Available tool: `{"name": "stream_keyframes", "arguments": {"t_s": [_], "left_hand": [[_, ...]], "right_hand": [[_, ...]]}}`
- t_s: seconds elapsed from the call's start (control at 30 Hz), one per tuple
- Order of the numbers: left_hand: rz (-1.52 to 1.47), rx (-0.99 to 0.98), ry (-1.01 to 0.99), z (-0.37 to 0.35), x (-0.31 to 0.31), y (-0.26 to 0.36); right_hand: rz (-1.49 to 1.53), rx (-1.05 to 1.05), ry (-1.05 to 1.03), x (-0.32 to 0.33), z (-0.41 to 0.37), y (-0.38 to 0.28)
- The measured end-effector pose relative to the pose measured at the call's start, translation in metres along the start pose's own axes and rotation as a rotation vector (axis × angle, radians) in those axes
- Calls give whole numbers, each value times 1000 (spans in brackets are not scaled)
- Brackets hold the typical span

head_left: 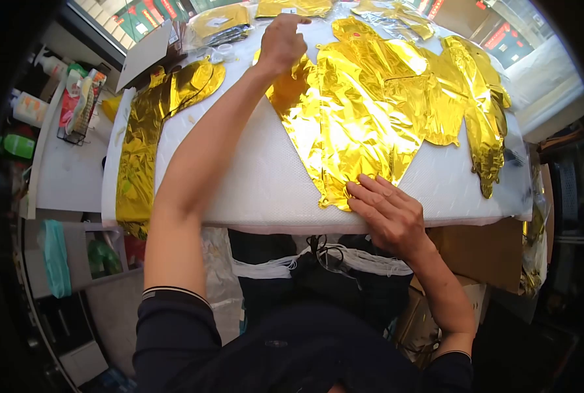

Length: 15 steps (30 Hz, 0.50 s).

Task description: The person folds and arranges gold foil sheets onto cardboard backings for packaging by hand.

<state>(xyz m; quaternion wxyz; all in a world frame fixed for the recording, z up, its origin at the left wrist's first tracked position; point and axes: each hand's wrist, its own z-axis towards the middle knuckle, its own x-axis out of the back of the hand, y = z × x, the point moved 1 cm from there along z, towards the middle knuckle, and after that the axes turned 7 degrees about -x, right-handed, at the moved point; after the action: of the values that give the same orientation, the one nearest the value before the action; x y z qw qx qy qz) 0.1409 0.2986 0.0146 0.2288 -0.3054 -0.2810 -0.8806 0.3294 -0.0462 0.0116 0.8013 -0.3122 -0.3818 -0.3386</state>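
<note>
A shiny gold foil balloon (360,118), uninflated, lies flat and creased on a white padded table (239,190). My right hand (390,213) rests on its near tip at the table's front edge, fingers stretched out over the foil, thumb hidden. At the far left part of the same balloon is my left hand (283,44), its fingers curled in and one pointing right. What those curled fingers hold, if anything, is hidden. More flat gold foil (482,111) lies to the right, touching or overlapping the balloon. Another long gold foil piece (138,157) hangs over the table's left edge.
Clear bags of gold foil (220,26) lie along the far edge, beside a white card box (149,56). A shelf with bottles (30,108) stands at the left. White cords (265,267) hang below the front edge. A cardboard box (478,252) sits at the lower right.
</note>
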Motion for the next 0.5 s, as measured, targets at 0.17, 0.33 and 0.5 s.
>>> {"name": "stream_keyframes", "arguments": {"t_s": [0.17,0.33,0.5], "left_hand": [[-22,-374,-302,-67,29,69],[32,-425,-472,-100,43,97],[29,-351,-489,-104,41,101]], "right_hand": [[6,-8,-1,0,-2,1],[29,-13,3,-1,-5,2],[32,-22,12,-1,-7,1]]}}
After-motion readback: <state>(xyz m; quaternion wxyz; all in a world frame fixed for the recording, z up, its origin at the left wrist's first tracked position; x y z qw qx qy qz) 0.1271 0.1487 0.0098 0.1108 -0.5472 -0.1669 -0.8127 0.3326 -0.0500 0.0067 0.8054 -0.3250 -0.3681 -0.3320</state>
